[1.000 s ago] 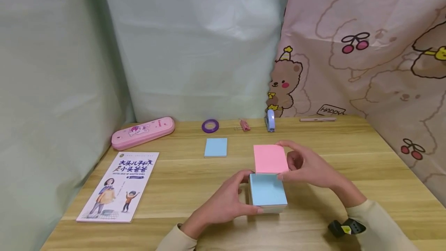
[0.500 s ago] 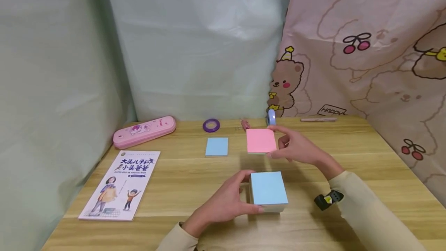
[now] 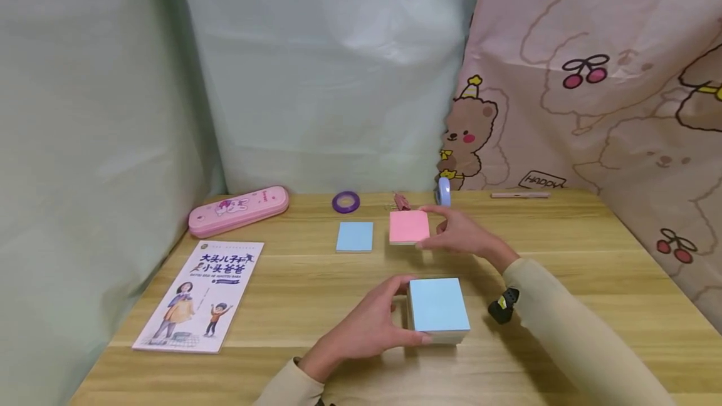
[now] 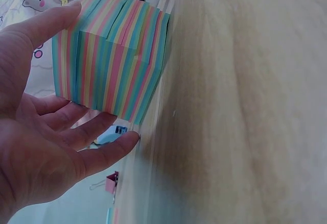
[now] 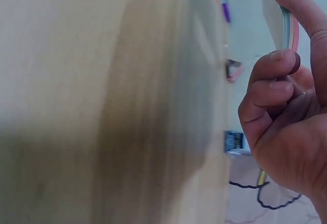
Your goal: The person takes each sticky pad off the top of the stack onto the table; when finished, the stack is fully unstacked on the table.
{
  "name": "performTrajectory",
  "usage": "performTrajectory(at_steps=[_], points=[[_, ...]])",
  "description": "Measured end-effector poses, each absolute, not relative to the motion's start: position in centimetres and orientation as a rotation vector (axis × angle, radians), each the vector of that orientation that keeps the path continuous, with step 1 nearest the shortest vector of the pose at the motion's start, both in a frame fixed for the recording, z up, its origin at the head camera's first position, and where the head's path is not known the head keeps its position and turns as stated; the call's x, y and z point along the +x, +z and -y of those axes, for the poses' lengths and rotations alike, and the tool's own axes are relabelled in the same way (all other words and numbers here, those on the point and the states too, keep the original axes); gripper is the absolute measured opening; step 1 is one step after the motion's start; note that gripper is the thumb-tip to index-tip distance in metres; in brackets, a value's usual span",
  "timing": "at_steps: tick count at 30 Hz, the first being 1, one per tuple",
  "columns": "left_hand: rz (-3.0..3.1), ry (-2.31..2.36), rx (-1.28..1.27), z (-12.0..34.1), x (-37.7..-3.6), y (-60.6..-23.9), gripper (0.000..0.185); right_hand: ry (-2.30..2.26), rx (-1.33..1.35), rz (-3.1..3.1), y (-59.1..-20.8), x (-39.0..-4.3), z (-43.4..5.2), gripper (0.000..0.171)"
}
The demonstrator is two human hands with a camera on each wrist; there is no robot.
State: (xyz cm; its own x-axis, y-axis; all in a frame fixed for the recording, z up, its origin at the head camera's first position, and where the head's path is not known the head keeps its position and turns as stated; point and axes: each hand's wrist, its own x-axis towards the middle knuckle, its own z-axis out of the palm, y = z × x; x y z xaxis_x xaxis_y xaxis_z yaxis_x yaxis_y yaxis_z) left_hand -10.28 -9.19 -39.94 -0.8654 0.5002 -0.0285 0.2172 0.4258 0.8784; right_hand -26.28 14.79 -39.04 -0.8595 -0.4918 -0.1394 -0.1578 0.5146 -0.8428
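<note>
While all the items are carried by a broad bench of pale grained wood (image 3: 293,293), a cube-like, blue-topped block of sticky-note paper (image 3: 439,306), its sides striped in pink, yellow and teal, is steadied near the front by the left hand (image 3: 366,324), whose grip is closed around its left side. Farther back, a thin, square, pink paper pad (image 3: 408,227) is pinched at its right side by the grip of the right hand (image 3: 462,234) and appears to be held just clear of the wood.

For this carry to be done well, the pink pad would best be held level and pinched firmly enough that its layers are not splayed; it should be released only once its whole underside is supported. The block should be steadied lightly, so that its stack is not skewed.

By count, 1 white illustrated paper book (image 3: 197,296) and 1 long pink rabbit-printed pencil case (image 3: 239,210) are set at the left. 1 block is seen, its layers uncountable. 2 loose pads are seen: the pink pad and 1 light blue square paper pad (image 3: 355,237), laid flat to its left, apart. Along the back are placed 1 periwinkle-blue apparent stapler (image 3: 444,193), 1 purple ring-shaped tape roll (image 3: 346,210), 1 slim pale pink pen (image 3: 520,195) and 1 pink binder clip (image 3: 402,203).
</note>
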Motion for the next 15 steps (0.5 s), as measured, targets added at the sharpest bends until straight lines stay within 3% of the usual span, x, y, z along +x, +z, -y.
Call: performTrajectory(at_steps=[15], points=[[-2.409, 1.374, 0.625, 9.3, -10.2, -40.0, 0.097, -1.160, -0.483, -2.367, -40.7, -27.1, -13.4, 0.100]])
